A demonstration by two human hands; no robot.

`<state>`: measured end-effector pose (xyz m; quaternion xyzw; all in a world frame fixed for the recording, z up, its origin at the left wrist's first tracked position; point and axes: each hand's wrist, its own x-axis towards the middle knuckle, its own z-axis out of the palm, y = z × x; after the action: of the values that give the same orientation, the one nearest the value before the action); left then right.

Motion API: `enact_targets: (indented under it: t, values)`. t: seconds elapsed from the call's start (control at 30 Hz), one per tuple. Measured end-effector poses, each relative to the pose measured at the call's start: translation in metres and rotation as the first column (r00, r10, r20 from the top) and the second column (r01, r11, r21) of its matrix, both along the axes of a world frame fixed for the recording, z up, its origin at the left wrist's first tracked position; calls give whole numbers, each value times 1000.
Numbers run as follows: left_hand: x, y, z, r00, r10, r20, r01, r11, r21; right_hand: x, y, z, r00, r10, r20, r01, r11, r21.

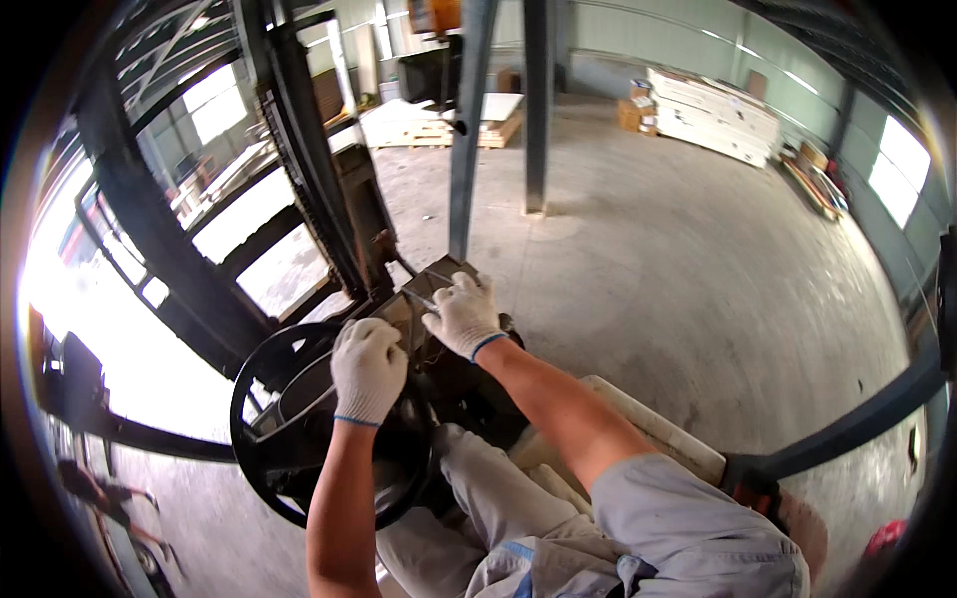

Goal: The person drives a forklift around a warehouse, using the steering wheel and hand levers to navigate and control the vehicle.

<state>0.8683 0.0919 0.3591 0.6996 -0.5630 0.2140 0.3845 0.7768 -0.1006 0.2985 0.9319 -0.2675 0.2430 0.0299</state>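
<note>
I sit at the controls of a forklift, both hands in white knit gloves with blue cuffs. My left hand [369,371] is closed at the upper right part of the black steering wheel [240,404]; the fingers curl away from view, over the rim. Farther forward and to the right, my right hand [466,317] reaches to the thin control levers [420,299] beside the dash. Its fingers are bent around a lever end, which the glove mostly covers. Ahead on the left rises the dark forklift mast [319,169].
A steel post [535,120] stands on the concrete floor [638,269] ahead. Pale boards on pallets [429,133] lie beyond the mast. At the far right are a stack of white panels [713,115], cardboard boxes [636,115] and long scraps [812,184] along the wall.
</note>
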Motion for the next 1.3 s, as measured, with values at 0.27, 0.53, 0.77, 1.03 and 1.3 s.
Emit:
enact_targets:
  t: [0.27, 0.53, 0.77, 1.03, 1.3]
  values:
    - [34, 23, 22, 999, -31, 13, 31, 1000, 5, 17, 31, 34, 996, 13, 92, -18, 999, 50]
    - [50, 44, 18, 998, -59, -7, 59, 993, 97, 9, 63, 41, 995, -102, 19, 99, 989, 114]
    - [47, 69, 20, 998, -70, 9, 69, 997, 31, -2, 85, 40, 997, -66, 49, 59, 991, 124]
    - [34, 86, 22, 994, -110, -1, 110, 992, 60, -22, 115, 39, 996, 21, 84, -29, 995, 98]
    - [35, 87, 14, 994, -108, -26, 110, 988, 107, -133, 173, -36, 990, -8, 142, -17, 985, 171]
